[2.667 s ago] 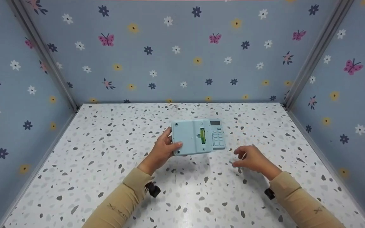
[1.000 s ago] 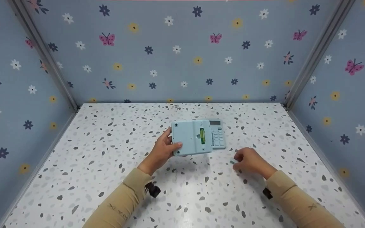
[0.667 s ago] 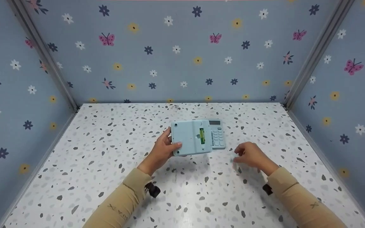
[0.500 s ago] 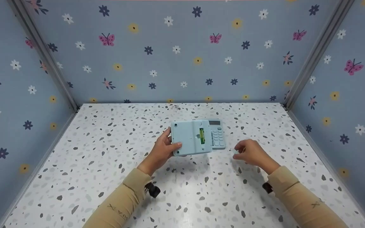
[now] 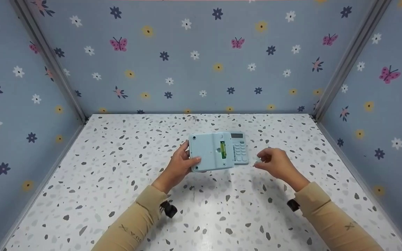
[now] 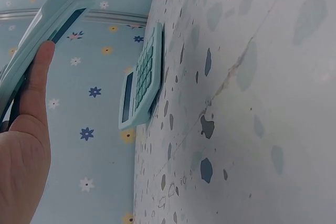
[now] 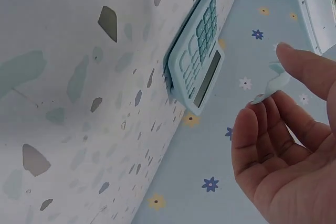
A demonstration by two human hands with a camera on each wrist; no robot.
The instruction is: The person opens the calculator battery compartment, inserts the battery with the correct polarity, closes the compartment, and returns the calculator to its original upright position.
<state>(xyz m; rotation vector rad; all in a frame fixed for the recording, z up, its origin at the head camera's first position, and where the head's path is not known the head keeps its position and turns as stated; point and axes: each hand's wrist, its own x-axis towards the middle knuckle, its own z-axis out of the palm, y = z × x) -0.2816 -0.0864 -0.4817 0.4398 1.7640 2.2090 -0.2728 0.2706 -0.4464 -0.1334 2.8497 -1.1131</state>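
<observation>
My left hand [image 5: 177, 169] grips a light-blue calculator [image 5: 204, 150] by its left side, thumb on its back, which faces up in the head view. In the uncovered battery slot sits a green battery [image 5: 223, 150]. To the right of it my right hand [image 5: 277, 163] holds a small light-blue battery cover [image 7: 275, 83] between thumb and fingertips, above the table. A second light-blue calculator [image 5: 241, 150] lies keys up on the table, partly hidden behind the held one in the head view.
The speckled white table [image 5: 145, 139] is bounded by flowered blue panels [image 5: 201, 62] at the back and both sides. A black wrist camera [image 5: 169, 209] is strapped under the left sleeve, another dark one [image 5: 293, 205] under the right.
My right hand has picked up the battery cover from the table and brought it forward, level with the calculators' lower edges. My left hand and its calculator have stayed in place.
</observation>
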